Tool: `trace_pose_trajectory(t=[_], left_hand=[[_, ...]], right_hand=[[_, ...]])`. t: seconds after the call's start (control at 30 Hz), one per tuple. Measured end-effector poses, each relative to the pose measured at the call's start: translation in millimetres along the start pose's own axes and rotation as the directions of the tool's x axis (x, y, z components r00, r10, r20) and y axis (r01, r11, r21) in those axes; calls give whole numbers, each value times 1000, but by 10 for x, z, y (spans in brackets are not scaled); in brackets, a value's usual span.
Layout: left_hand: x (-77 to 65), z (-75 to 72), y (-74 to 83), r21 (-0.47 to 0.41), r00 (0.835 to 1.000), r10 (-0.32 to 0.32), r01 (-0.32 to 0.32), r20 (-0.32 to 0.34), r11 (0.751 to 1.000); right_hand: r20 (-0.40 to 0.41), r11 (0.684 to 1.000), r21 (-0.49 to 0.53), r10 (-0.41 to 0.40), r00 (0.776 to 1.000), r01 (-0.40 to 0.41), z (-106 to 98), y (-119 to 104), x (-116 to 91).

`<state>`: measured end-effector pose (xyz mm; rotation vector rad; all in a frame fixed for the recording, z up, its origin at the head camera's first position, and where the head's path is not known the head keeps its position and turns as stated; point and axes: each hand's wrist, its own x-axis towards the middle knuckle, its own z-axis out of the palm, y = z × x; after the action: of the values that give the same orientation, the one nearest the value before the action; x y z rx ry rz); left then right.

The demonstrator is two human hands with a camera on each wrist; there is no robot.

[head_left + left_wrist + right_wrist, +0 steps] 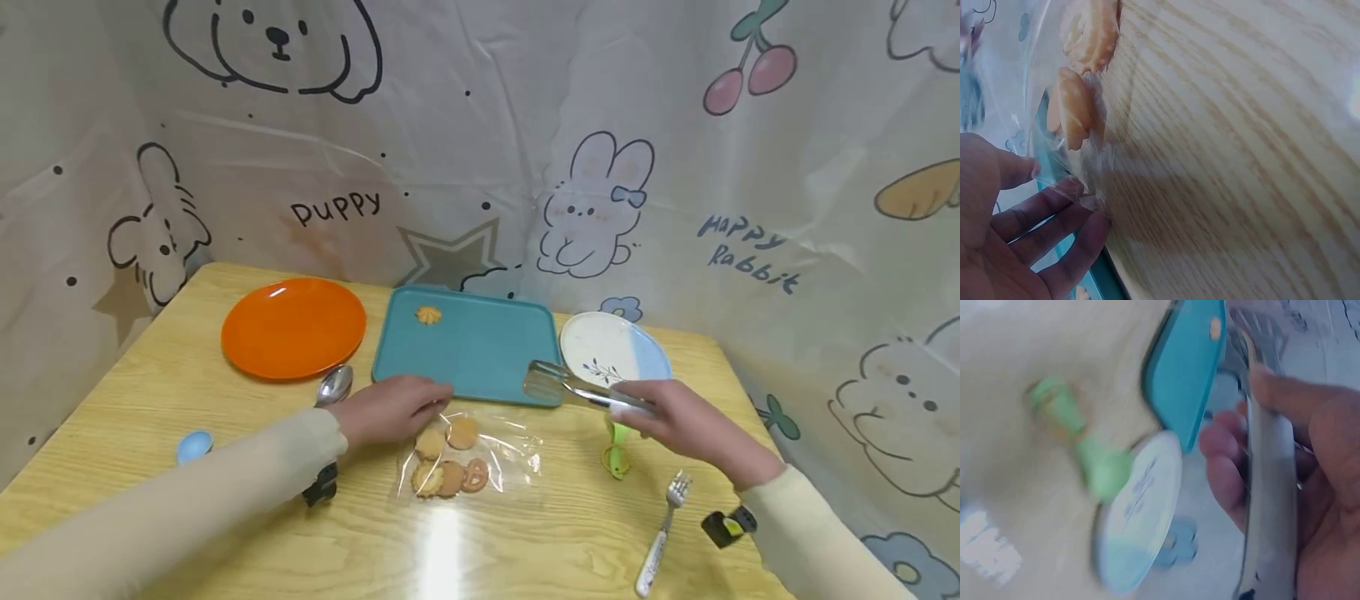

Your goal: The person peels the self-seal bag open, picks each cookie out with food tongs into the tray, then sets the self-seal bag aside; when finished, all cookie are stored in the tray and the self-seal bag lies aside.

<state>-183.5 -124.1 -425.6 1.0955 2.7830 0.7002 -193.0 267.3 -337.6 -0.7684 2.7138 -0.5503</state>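
Observation:
A clear plastic bag with several cookies in it, one pretzel-shaped, lies on the table. My left hand holds the bag's far left corner. In the left wrist view the film stretches around the fingertips and thumb of that hand, close beside the cookies. Metal tongs are gripped in my right hand, their flat slotted ends pointing left over the right end of the teal tray. Nothing shows between those ends. One flower-shaped cookie sits on the tray.
An orange plate stands at the back left, with a metal spoon and a blue spoon nearer. A white-and-blue plate is right of the tray. Before it lie a light green object and a fork. A printed curtain hangs behind.

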Motion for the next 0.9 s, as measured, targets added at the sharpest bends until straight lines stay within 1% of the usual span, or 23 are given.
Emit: trace_pose_trajectory(t=[0.07,0.13,0.2,0.27,0.33,0.47,0.53,0.63,0.73,0.83,0.9], left_hand=[[-9,0,-3,-3,1000,1,-1,1,1000],[-11,-3,-7,-1,1000,3,-3,0,1000],[-12,-9,-13,-5,1000,6,-6,-1,1000],[-8,-16,-14,-10,1000,12,-12,-3,1000],[-5,-20,-13,-16,1000,13,-13,1,1000],[1,-16,-7,-18,1000,11,-11,5,1000],[6,-10,-1,-16,1000,6,-6,7,1000],[9,-2,9,-14,1000,3,-2,10,1000],[9,-7,21,-12,1000,-1,1,13,1000],[9,-14,25,-3,1000,3,-3,9,1000],[8,-20,25,4,1000,5,-5,5,1000]], right_hand=[[58,996,73,37,998,-41,25,108,-218],[118,984,164,44,992,-64,68,194,-369],[175,968,239,34,984,-76,136,250,-456],[229,952,300,-1,973,-70,218,272,-478],[279,936,346,-32,960,-69,305,265,-445],[362,907,416,-99,927,-66,447,202,-296],[396,897,439,-143,907,-50,496,164,-219],[437,894,448,-188,880,-32,542,101,-122],[469,889,456,-209,858,-33,562,48,-49],[503,881,470,-208,839,-63,576,9,5],[522,878,470,-197,830,-87,590,-10,38]])
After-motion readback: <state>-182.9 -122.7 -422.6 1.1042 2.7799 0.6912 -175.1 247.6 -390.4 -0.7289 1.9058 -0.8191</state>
